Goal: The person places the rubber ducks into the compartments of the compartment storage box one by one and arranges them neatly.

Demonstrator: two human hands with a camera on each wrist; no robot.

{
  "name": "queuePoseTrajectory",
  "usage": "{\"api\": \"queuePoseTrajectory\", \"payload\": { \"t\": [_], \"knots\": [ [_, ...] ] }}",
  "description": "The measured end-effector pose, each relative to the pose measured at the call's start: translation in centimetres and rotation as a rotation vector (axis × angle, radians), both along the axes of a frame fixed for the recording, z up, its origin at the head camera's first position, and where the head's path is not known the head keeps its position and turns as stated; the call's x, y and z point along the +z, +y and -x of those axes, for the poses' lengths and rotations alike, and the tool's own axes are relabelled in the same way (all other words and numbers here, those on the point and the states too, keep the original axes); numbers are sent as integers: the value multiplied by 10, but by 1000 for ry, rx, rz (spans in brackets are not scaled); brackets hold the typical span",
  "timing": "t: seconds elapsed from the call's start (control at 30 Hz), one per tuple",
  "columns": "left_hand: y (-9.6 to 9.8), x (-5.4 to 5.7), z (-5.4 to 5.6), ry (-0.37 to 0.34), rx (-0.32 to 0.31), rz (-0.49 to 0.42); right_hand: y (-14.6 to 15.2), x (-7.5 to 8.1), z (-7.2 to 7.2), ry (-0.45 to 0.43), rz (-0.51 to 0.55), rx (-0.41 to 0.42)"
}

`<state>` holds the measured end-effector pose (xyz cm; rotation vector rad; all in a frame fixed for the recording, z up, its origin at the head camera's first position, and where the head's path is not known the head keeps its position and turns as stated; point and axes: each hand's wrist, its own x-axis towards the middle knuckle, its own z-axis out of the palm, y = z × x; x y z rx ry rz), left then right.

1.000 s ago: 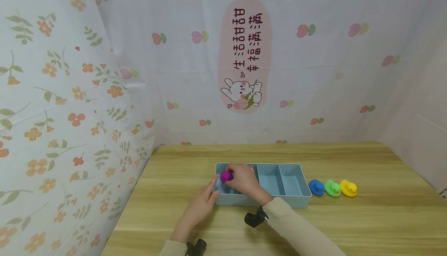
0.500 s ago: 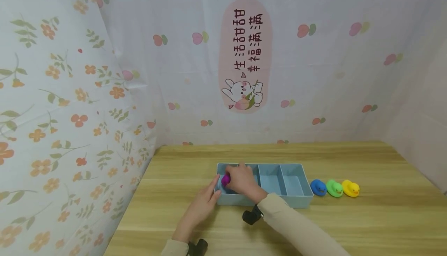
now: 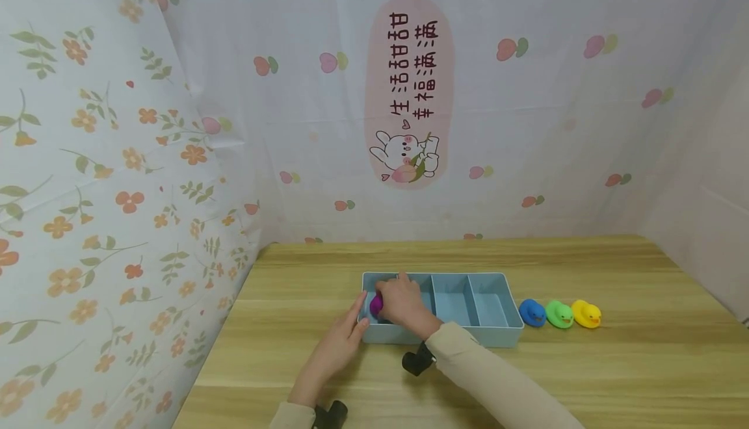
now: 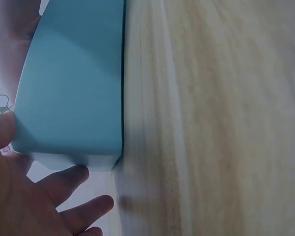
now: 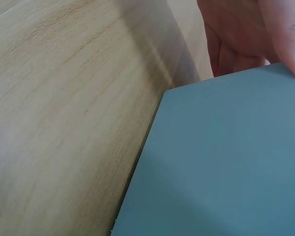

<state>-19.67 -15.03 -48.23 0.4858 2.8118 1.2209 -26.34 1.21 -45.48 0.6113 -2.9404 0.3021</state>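
My right hand [image 3: 405, 300] reaches over the front wall of the pale blue divided box [image 3: 441, 337]. It pinches a purple toy duck [image 3: 376, 304] down inside the leftmost compartment; the fingers hide much of the duck. At the box's left end, my left hand [image 3: 336, 343] holds the front corner. In the left wrist view, the thumb [image 4: 2, 128] of that hand lies at the rim and a finger [image 4: 64, 183] touches the end wall, while other fingers stand apart from it. The right wrist view shows the box's front face and the left hand [image 5: 250, 34] at its corner.
Right of the box, a blue duck [image 3: 532, 312], a green duck [image 3: 560, 314] and a yellow duck [image 3: 586, 314] sit in a row on the wooden table [image 3: 643, 364]. Patterned cloth [image 3: 316, 123] hangs behind the table and along its left side.
My right hand has lowered the purple duck deeper into the leftmost compartment, and more of the duck is hidden. The left hand stays at the box's corner; the other ducks have not moved.
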Motion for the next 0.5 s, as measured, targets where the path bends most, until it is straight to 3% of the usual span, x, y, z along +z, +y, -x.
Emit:
{"api": "queuePoseTrajectory", "payload": {
  "t": [0.27,0.5],
  "knots": [
    [1,3,-1,9,11,20,0,4,-4,24,-27,-4],
    [0,3,-2,17,2,11,5,12,-7,7,12,20]
  ]
}}
